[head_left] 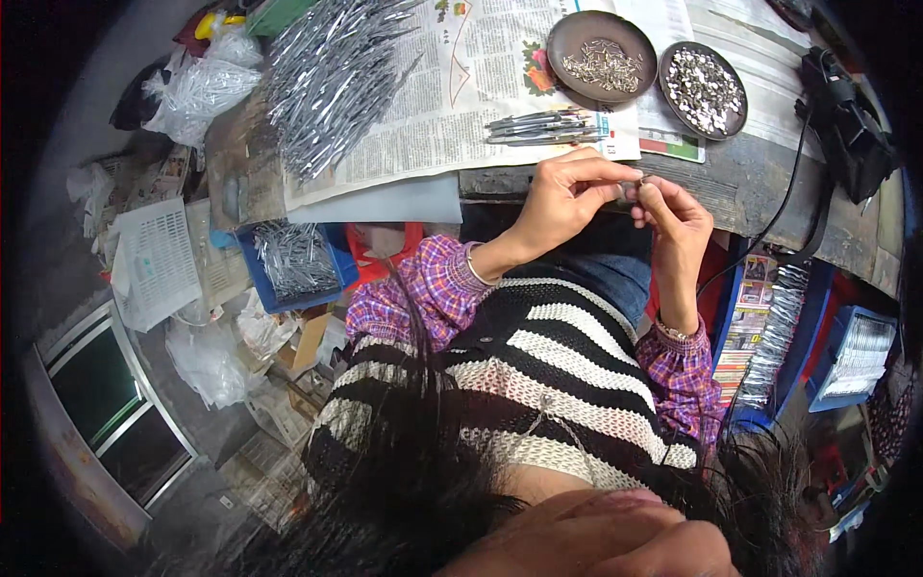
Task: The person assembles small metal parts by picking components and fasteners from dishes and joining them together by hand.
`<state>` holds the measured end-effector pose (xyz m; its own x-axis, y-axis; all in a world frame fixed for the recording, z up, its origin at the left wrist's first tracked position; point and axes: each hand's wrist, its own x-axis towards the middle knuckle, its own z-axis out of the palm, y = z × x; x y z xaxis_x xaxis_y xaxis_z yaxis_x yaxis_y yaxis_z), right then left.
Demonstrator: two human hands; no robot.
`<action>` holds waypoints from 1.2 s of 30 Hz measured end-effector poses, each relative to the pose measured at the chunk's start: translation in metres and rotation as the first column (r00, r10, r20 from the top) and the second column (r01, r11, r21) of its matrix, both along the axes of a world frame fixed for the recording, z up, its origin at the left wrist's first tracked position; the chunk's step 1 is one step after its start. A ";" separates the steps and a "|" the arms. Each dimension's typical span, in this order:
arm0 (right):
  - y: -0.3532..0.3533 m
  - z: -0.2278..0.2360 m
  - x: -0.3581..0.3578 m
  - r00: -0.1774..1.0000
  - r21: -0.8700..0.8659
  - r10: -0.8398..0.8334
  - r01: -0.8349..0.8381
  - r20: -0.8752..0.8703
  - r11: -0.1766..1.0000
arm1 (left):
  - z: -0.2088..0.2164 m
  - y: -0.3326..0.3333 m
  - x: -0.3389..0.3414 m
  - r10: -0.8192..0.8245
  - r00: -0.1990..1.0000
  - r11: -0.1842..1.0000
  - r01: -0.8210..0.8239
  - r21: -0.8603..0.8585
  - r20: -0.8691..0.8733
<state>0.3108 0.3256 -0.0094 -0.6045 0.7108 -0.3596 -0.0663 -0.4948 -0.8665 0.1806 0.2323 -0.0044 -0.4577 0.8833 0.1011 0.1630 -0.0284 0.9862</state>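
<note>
Just off the table's near edge, the fingertips of my left hand (565, 200) and my right hand (681, 219) come together. Both hands are pinched closed. Something tiny and dark shows between the fingertips, too small to name. Beyond them on the newspaper (433, 130) lies a short row of slender grey metal pieces (538, 128). A brown round dish (575, 34) holds small thin metal pins. Beside it, a darker dish (665, 85) carries small shiny flat bits. At the far left rises a big heap of long thin metal pieces (332, 82).
A black device (841, 125) with a cable sits on the table's right side. Below the table, a blue bin (343, 260) of metal pieces stands left of me; blue trays (851, 361) of metal pieces stand to the right. Plastic bags (204, 88) and a white basket (154, 264) crowd the left.
</note>
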 end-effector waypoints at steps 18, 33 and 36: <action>0.005 0.006 -0.008 1.000 0.229 -0.016 0.015 0.002 0.973 | 0.005 0.002 0.000 -0.006 0.961 0.995 0.034 -0.098 0.276; 0.011 -0.001 0.001 0.994 0.413 0.034 -0.073 0.102 0.908 | 0.003 0.003 0.000 -0.024 0.959 0.995 0.049 -0.082 0.282; 0.006 0.004 -0.003 0.993 0.498 -0.016 -0.046 0.118 0.866 | 0.000 0.003 0.001 -0.022 0.963 0.997 0.042 -0.069 0.268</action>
